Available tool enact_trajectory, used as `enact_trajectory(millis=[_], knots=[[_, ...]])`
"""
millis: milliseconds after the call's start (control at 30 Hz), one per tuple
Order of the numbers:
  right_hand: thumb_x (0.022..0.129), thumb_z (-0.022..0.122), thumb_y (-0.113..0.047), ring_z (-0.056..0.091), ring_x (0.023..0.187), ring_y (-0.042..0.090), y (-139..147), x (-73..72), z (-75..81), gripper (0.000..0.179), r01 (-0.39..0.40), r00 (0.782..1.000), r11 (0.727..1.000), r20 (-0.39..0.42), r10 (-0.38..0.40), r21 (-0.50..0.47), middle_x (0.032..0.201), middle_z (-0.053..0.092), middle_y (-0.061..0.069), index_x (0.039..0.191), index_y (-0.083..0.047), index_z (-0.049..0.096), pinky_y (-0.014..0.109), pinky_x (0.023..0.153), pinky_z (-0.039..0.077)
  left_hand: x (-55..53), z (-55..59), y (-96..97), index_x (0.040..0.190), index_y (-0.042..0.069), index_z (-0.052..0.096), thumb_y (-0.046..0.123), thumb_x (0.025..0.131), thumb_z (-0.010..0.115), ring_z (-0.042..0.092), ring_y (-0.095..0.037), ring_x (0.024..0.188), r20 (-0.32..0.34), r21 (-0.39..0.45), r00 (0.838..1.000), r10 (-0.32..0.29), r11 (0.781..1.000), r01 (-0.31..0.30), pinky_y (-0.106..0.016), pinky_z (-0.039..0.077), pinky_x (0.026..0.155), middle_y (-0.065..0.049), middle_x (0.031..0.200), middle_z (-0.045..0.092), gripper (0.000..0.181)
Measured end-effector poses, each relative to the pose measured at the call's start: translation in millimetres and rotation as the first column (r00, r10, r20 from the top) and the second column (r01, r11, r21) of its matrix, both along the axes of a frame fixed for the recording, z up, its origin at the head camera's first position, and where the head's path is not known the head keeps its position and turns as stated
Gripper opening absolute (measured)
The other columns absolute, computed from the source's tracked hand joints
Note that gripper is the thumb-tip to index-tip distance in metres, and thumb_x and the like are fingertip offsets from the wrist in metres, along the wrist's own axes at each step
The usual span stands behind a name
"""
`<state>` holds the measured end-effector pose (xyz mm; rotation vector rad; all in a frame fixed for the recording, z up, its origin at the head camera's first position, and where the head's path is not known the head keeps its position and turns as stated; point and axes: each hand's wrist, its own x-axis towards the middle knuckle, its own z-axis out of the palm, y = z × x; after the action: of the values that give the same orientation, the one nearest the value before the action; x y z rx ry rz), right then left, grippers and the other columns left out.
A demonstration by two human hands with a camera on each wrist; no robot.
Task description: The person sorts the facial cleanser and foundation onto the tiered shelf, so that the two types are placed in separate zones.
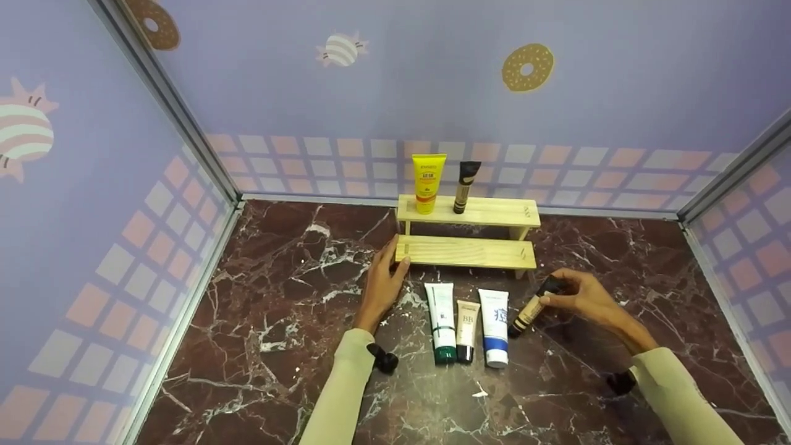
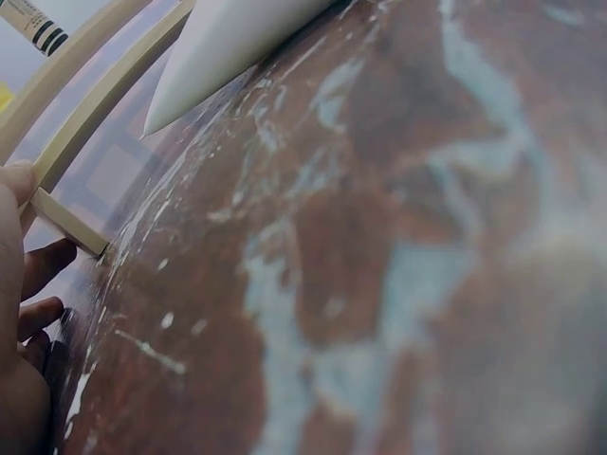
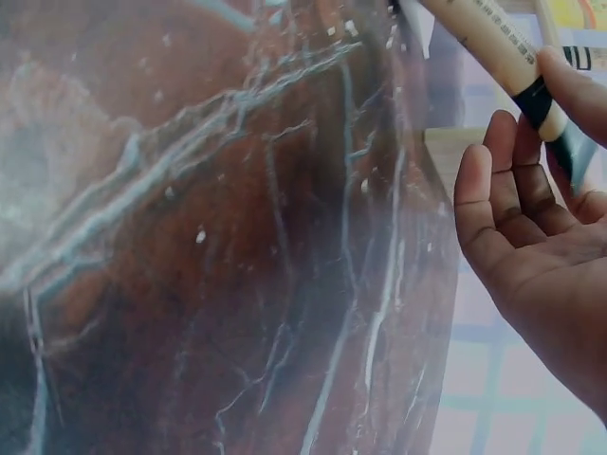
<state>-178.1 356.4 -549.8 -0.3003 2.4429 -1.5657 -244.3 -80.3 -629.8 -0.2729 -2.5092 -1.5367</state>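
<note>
1. Head view: nearest, on the marbled tabletop (image 1: 296, 303) in front of the wooden stand (image 1: 467, 252), three tubes are laid flat, caps turned away from it. From the stand's left side to its right they are the green-capped tube (image 1: 441, 318), the small BB tube (image 1: 468, 324) and the blue-banded tube (image 1: 494, 321).

2. Off the stand's front right corner, a black-and-tan tube (image 1: 529, 313) is pinched between thumb and fingers of the right hand (image 1: 584, 301), near its dark flat end, and is tilted cap-end down. Its lower end is just beside the blue-banded tube; whether they touch cannot be told. If it were swung inward, that neighbour could be knocked askew; with so little of the end gripped, it could also be twisted or dropped.

3. At the stand's front left corner, the lower step is held by the left hand (image 1: 382, 289), thumb at the front edge, fingers at the end. Should it be pushed unevenly, the stand could be shifted.

4. Farthest, on the stand's upper step, the yellow tube (image 1: 427, 185) and a matching dark tube (image 1: 465, 188) are stood on their caps. Being tall on narrow bases, they could be toppled by any jolt to the stand.
</note>
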Motion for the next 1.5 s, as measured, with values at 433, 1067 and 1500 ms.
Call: enact_trajectory(millis=[433, 1067, 1500], knots=[[0.092, 0.087, -0.001, 0.071, 0.08, 0.014, -14.7, 4.9, 21.3, 0.029, 0.075, 0.996, 0.996, -0.043, -0.077, -0.041, 0.095, 0.075, 0.01, 0.112, 0.012, 0.07, 0.031, 0.074, 0.063, 0.5, -4.8, -2.7, 0.173, 0.016, 0.039, 0.042, 0.115, 0.061, 0.05, -0.045, 0.151, -0.005, -0.025, 1.0, -0.012, 1.0, 0.012, -0.065, 0.041, 0.121, -0.022, 0.167, 0.047, 0.068], [0.095, 0.086, -0.003, 0.066, 0.066, 0.013, -22.8, -14.9, 55.9, 0.031, 0.126, 0.979, 0.991, -0.158, -0.13, -0.037, 0.096, 0.074, 0.02, 0.12, 0.009, 0.071, 0.027, 0.051, 0.055, 2.5, -4.6, -1.8, 0.174, 0.027, 0.038, 0.045, 0.115, 0.06, 0.048, -0.043, 0.152, 0.012, -0.015, 1.0, -0.001, 1.0, 0.002, -0.065, 0.039, 0.123, -0.019, 0.168, 0.046, 0.066], [0.095, 0.086, -0.002, 0.073, 0.08, 0.013, -25.3, -28.1, 77.0, 0.033, 0.14, 0.966, 0.99, -0.215, -0.142, -0.024, 0.103, 0.076, 0.017, 0.122, 0.009, 0.072, 0.026, 0.063, 0.061, 2.5, -0.3, -0.5, 0.174, 0.021, 0.038, 0.042, 0.115, 0.06, 0.05, -0.043, 0.151, 0.001, -0.015, 1.0, -0.003, 1.0, 0.003, -0.064, 0.041, 0.122, -0.021, 0.167, 0.047, 0.066]])
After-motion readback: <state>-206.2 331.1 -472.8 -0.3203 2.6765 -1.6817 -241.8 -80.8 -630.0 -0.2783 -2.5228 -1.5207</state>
